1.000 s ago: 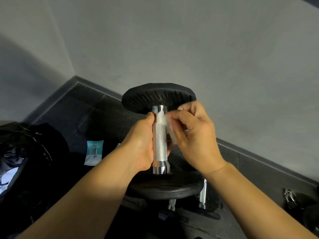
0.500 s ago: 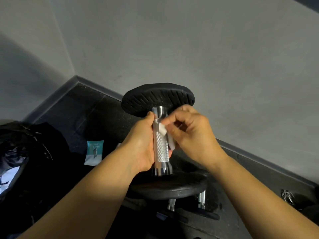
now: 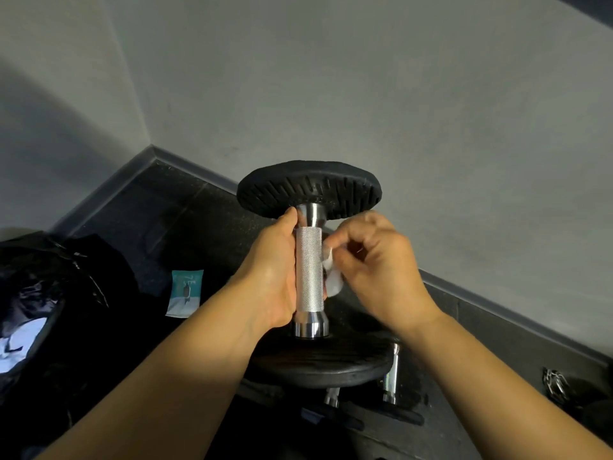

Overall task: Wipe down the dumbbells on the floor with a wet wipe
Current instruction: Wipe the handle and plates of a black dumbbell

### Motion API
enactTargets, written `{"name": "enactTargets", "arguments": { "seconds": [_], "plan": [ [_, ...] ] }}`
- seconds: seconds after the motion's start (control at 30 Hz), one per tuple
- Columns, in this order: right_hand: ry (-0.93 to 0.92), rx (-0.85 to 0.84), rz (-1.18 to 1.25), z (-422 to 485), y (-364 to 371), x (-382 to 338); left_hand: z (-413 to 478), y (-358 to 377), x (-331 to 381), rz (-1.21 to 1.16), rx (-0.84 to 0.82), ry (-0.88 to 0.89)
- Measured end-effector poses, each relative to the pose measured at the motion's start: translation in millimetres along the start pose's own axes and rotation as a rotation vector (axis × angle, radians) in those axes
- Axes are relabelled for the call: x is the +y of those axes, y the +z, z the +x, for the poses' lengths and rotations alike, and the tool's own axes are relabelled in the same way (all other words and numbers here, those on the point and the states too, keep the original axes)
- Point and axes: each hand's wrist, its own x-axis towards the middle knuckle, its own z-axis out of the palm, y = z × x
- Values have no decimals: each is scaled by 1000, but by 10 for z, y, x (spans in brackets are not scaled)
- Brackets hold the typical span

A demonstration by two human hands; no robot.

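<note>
Dumbbell (image 3: 309, 270) stands upright in your grip, knurled handle facing you. Your left hand (image 3: 270, 277) is wrapped round the handle from its left side, thumb reaching up near the upper plate. Your right hand (image 3: 376, 270) pinches a crumpled wet wipe (image 3: 332, 272) at the handle's right side. Hands sit apart, with the handle between them. Teal wipe packet (image 3: 184, 293) lies on the floor left of the dumbbell. Chrome bars (image 3: 389, 373) show beneath its lower plate.

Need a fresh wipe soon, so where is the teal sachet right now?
In the head view the teal sachet lies flat on the dark floor, left of centre, between the black bag and the left hand gripping the upright dumbbell.
</note>
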Motion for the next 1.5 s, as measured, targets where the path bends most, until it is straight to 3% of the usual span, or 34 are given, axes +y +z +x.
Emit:
{"name": "enactTargets", "arguments": {
  "seconds": [0.2,0.3,0.47,0.6,0.87,1.0,1.13,1.23,1.3,1.43,1.5],
  "plan": [
    [189,93,410,-91,-328,-127,-21,5,-4,156,0,110],
    [152,106,243,-254,-525,-146,34,2,-21,273,99,184],
    [17,-237,-71,-611,-230,-192,121,28,-85,302,181,394],
    [-4,-336,-250,-504,-89,-54,84,62,-141,307,141,488],
    [65,-424,-331,-145,103,204,21,69,-150,351,33,438],
    [277,-458,-231,65,150,251,10,74,-129,369,6,411],
    [541,-532,47,133,97,380,-1,45,-61,354,-47,383],
    [717,-449,319,63,40,442,-21,13,17,288,-74,344],
    [742,-365,442,26,21,463,-10,3,56,194,-48,336],
    [702,-69,478,-32,10,347,95,-34,71,62,187,443],
    [642,68,371,-107,42,306,126,-49,50,63,350,504]
  ]
}}
